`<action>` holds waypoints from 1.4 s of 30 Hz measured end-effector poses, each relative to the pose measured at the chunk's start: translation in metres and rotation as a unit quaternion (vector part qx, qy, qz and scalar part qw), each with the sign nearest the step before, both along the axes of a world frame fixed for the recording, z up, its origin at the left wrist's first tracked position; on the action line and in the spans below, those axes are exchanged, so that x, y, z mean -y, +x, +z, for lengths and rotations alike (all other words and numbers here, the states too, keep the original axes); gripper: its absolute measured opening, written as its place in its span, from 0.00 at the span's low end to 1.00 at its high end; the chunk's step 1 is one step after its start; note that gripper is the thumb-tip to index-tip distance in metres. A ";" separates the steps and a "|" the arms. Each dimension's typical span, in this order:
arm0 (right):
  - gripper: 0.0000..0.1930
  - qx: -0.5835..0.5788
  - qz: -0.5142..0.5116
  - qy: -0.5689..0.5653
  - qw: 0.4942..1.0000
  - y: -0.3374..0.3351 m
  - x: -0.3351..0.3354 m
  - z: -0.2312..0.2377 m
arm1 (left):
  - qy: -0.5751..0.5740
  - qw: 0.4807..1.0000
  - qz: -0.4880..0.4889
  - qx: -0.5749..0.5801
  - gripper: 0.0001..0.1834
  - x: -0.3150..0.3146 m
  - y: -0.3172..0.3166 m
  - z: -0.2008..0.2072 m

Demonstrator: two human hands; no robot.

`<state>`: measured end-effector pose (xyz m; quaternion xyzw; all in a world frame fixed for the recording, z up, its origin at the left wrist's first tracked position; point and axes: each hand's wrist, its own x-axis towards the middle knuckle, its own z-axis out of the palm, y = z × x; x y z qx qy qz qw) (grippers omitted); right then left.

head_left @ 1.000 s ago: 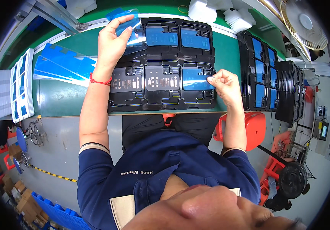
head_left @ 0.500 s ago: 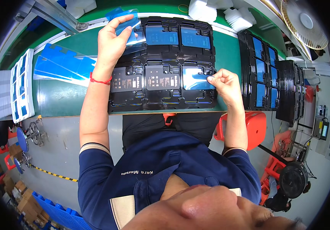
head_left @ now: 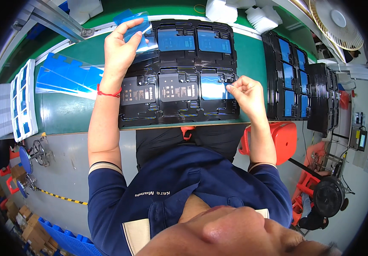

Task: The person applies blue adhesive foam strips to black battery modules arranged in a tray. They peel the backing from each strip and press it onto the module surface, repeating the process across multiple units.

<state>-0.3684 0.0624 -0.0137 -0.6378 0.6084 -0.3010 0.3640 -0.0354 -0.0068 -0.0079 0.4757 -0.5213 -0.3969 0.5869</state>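
A black plastic tray (head_left: pixel 177 115) lies in front of me, its pockets holding flat black printed packs that look like batteries. Two packs in the near row are bare: the left pack (head_left: pixel 138 90) and the middle pack (head_left: pixel 178 88). Over the near right pocket lies a shiny blue film (head_left: pixel 214 88); my right hand (head_left: pixel 248 94) pinches its right edge between thumb and fingers. Above the tray's far left corner, my left hand (head_left: pixel 122 48) holds several clear blue film sheets (head_left: pixel 143 32), thumb and index finger apart. Blue film covers the far middle pack (head_left: pixel 175 40) and far right pack (head_left: pixel 214 41).
Loose blue film sheets (head_left: pixel 66 79) lie left on the green table (head_left: pixel 60 115). White trays (head_left: pixel 23 100) stand at the left edge. Stacked black trays (head_left: pixel 288 77) are on the right, white foam pieces (head_left: pixel 222 10) behind. A red stool (head_left: pixel 278 143) stands below the table.
The whole view has shifted slightly. My right hand keeps its pinch on the film's right edge, and the film's glare has changed a little. My left hand still holds the sheets.
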 end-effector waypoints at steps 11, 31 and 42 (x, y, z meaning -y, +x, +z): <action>0.23 -0.284 -0.065 -0.118 0.949 0.020 0.009 0.043 | -0.052 0.997 0.006 0.060 0.15 0.000 0.006 -0.005; 0.11 0.131 0.200 -0.242 0.940 0.136 0.089 0.019 | -0.092 0.975 -0.199 0.033 0.26 -0.013 -0.009 0.011; 0.07 0.315 0.136 -0.190 0.920 0.121 0.091 0.021 | -0.001 0.964 -0.047 0.263 0.19 -0.011 -0.002 0.017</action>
